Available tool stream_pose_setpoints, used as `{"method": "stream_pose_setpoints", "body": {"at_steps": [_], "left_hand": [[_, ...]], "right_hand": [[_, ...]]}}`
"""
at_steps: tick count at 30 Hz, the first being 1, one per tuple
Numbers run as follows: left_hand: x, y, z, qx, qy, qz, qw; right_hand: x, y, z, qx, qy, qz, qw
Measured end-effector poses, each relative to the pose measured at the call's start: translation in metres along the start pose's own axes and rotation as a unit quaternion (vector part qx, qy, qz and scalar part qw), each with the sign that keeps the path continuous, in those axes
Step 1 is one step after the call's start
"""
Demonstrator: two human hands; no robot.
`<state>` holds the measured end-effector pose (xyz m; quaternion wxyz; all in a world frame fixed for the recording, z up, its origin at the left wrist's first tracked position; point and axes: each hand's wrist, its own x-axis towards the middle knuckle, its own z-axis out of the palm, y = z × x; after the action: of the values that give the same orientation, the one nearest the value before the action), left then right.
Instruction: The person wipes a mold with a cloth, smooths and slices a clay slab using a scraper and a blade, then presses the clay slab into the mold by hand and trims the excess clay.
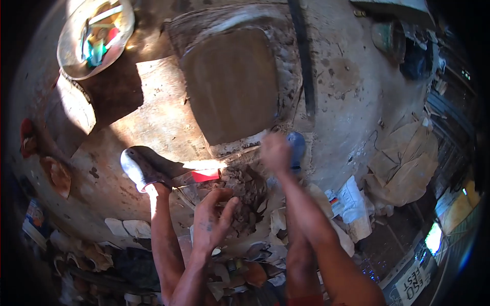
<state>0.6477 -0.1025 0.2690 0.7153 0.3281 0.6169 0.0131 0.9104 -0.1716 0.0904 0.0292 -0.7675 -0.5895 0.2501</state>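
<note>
A smooth brown slab of what looks like wet clay (232, 84) lies flat on a cloth-covered board (176, 33) in front of me. At the slab's near right corner is my right hand (276, 153), closed in a fist and a little blurred; what it holds, if anything, is hidden. My left hand (210, 219) hovers at the left side of a heap of torn clay scraps (245, 196), its thumb and fingers apart. Whether it touches the heap I cannot tell. A red piece (205, 175) lies just beyond that hand.
A pale basin (64, 53) with tools stands at the upper left. A dark bar (304, 61) runs along the board's right side. My shod feet (140, 166) flank the heap. Crumpled brown paper (406, 163) and white plastic (350, 201) lie at right.
</note>
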Motion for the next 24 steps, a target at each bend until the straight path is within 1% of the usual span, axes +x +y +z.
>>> {"method": "stream_pose_setpoints", "body": {"at_steps": [1, 2, 3, 4, 5, 6, 8, 9, 10, 12, 14, 15, 16, 17, 18, 20, 21, 23, 24], "left_hand": [[0.002, 0.002, 0.004, 0.007, -0.006, -0.018, 1.000], [0.005, -0.002, 0.010, 0.016, -0.006, -0.019, 1.000], [0.008, -0.010, 0.017, 0.024, -0.012, -0.025, 0.999], [0.012, -0.017, 0.026, 0.034, -0.017, -0.031, 0.999], [0.014, -0.019, 0.033, 0.016, -0.025, -0.056, 0.998], [0.020, -0.022, 0.041, 0.030, -0.016, -0.057, 0.998], [0.033, -0.028, 0.056, 0.038, -0.011, -0.018, 0.999], [0.041, -0.026, 0.063, 0.017, -0.010, -0.004, 1.000], [0.048, -0.023, 0.071, 0.027, 0.002, -0.004, 1.000], [0.067, -0.003, 0.088, -0.046, 0.019, 0.014, 0.999], [0.092, 0.033, 0.116, -0.030, 0.043, 0.046, 0.998], [0.113, 0.050, 0.130, -0.027, 0.033, 0.066, 0.997], [0.136, 0.067, 0.145, -0.024, 0.023, 0.084, 0.996], [0.159, 0.089, 0.161, -0.092, 0.011, 0.086, 0.992], [0.182, 0.113, 0.178, -0.160, -0.002, 0.090, 0.983], [0.221, 0.166, 0.209, -0.269, 0.045, 0.112, 0.956], [0.237, 0.186, 0.218, -0.251, 0.050, 0.122, 0.959], [0.258, 0.225, 0.229, -0.385, 0.049, 0.146, 0.910], [0.256, 0.238, 0.233, -0.365, 0.023, 0.170, 0.915]], "right_hand": [[0.027, 0.027, -0.015, 0.024, 0.052, 0.087, 0.995], [0.054, 0.053, -0.028, -0.050, 0.091, 0.109, 0.989], [0.079, 0.090, -0.031, -0.084, 0.128, 0.095, 0.984], [0.104, 0.115, -0.031, -0.097, 0.136, 0.106, 0.980], [0.124, 0.132, -0.032, -0.107, 0.144, 0.118, 0.977], [0.138, 0.141, -0.034, -0.091, 0.146, 0.123, 0.977], [0.159, 0.151, -0.046, -0.098, 0.026, 0.160, 0.982], [0.163, 0.157, -0.050, -0.084, -0.004, 0.168, 0.982], [0.161, 0.160, -0.051, -0.070, -0.003, 0.165, 0.984], [0.148, 0.162, -0.062, 0.068, 0.056, 0.104, 0.991], [0.127, 0.157, -0.093, 0.164, 0.060, 0.109, 0.979], [0.115, 0.156, -0.110, 0.211, 0.064, 0.106, 0.970], [0.099, 0.155, -0.131, 0.253, 0.026, 0.122, 0.959], [0.080, 0.153, -0.151, 0.295, -0.012, 0.137, 0.946], [0.056, 0.149, -0.168, 0.346, -0.019, 0.163, 0.924], [0.009, 0.142, -0.194, 0.395, -0.027, 0.176, 0.901], [-0.015, 0.143, -0.201, 0.396, -0.023, 0.167, 0.903], [-0.062, 0.156, -0.203, 0.352, -0.036, 0.161, 0.921], [-0.082, 0.159, -0.204, 0.330, -0.020, 0.155, 0.931]]}}
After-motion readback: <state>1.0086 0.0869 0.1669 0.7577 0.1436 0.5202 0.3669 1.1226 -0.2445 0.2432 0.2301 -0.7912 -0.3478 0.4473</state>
